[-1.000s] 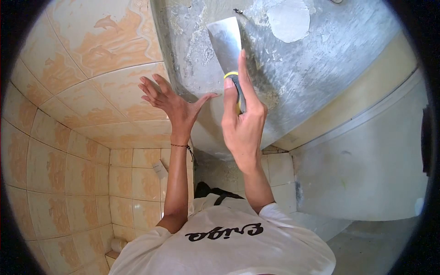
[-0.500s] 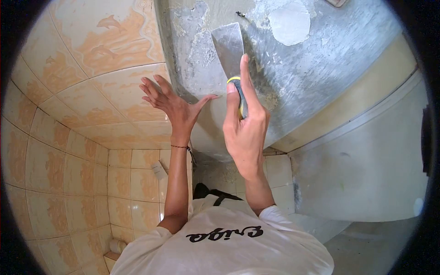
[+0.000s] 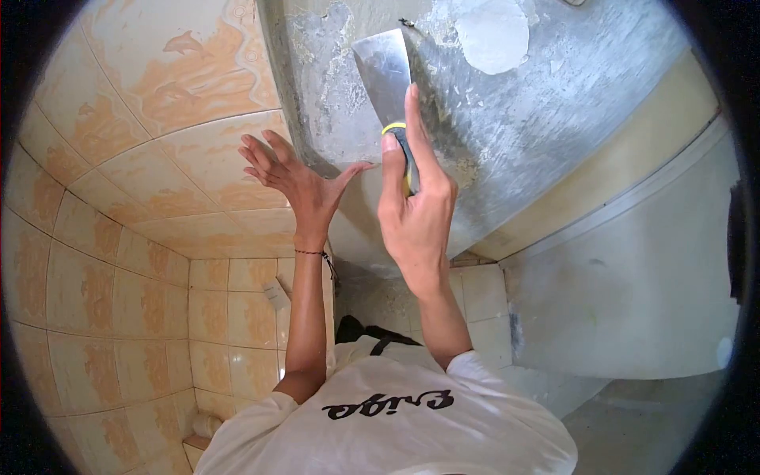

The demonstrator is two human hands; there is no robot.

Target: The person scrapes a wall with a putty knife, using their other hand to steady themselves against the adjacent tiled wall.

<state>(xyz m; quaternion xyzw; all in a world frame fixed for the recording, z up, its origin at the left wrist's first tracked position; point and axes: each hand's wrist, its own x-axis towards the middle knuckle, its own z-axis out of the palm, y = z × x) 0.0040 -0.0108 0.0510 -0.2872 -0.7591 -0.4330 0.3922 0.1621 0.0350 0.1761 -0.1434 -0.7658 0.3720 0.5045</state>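
A putty knife (image 3: 388, 75) with a wide metal blade and a dark handle with yellow trim is gripped in my right hand (image 3: 419, 198). My index finger lies stretched along the blade's edge and the thumb presses on the handle near the yellow collar. The blade points up and slightly left, overlapping the rough grey wall (image 3: 578, 87) in this view. My left hand (image 3: 297, 178) is raised, holding nothing, its fingers spread and its thumb pointing toward the putty knife's handle. Behind that hand are tiles and the edge of the grey wall.
Orange-patterned tiles (image 3: 190, 119) cover the wall at left. On the grey wall, a pale round patch (image 3: 495, 38) lies right of the blade, and a small dark bit (image 3: 407, 23) sticks out above it. A smooth grey panel (image 3: 625, 261) stands at right.
My right hand and the putty knife have moved slightly up and left, and the blade now catches more light. The left hand has stayed nearly still.
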